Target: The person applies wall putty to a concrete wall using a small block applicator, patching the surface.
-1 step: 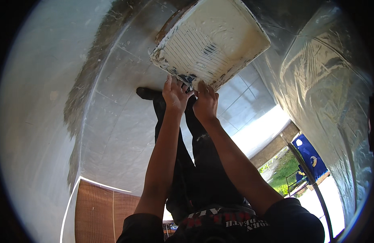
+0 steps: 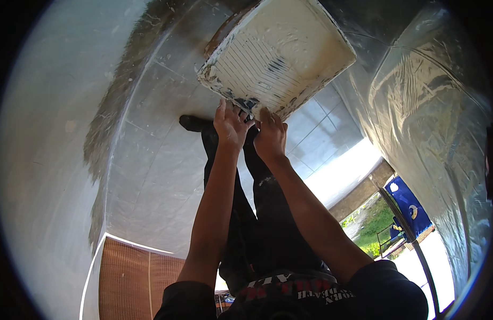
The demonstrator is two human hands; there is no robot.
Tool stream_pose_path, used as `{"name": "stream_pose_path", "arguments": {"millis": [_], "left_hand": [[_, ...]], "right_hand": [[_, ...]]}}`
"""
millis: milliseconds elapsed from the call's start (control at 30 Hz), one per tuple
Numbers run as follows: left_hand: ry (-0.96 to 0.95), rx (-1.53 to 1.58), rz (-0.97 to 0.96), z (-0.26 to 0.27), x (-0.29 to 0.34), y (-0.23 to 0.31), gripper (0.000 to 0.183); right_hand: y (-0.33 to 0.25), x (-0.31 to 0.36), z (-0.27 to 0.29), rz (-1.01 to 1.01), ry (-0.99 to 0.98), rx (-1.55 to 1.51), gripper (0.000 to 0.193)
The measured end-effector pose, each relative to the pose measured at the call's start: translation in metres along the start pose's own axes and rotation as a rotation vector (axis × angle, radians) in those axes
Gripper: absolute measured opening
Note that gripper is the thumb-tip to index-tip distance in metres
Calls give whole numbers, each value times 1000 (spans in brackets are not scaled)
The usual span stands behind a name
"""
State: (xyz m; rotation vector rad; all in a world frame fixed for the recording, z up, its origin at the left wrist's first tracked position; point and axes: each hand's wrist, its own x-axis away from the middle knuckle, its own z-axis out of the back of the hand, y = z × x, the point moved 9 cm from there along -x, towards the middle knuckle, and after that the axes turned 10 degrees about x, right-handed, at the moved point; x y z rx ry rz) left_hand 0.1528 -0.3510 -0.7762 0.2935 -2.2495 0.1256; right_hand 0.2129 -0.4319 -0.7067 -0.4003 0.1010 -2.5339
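Observation:
A paint tray (image 2: 305, 45) stands tilted ahead of me, its ribbed slope coated in cream paint with dark smears near the lower edge. At that near edge is my left hand (image 2: 231, 127), palm partly turned up, its thumb and bent fingers against the rim. Close beside it, my right hand (image 2: 270, 137) is closed with curled fingers on the same rim, its back toward me. The two hands almost touch. The tray's rim hides some fingertips.
A brownish object (image 2: 225, 34) shows behind the tray's left side. The tiled floor (image 2: 150, 149) lies under my legs. A pale wall (image 2: 49, 160) rises on the left, and clear plastic sheeting (image 2: 417, 101) hangs on the right. A dark pole (image 2: 411, 240) stands at lower right.

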Motion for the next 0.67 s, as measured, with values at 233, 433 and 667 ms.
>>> {"name": "stream_pose_path", "arguments": {"millis": [233, 433, 667], "left_hand": [[25, 87, -35, 7, -5, 0, 84], [33, 99, -37, -5, -8, -4, 85], [55, 134, -39, 5, -9, -1, 88]], "right_hand": [[17, -15, -10, -129, -346, -295, 33], [57, -58, -34, -11, -700, -417, 31], [65, -71, -29, -235, -799, -691, 29]]}}
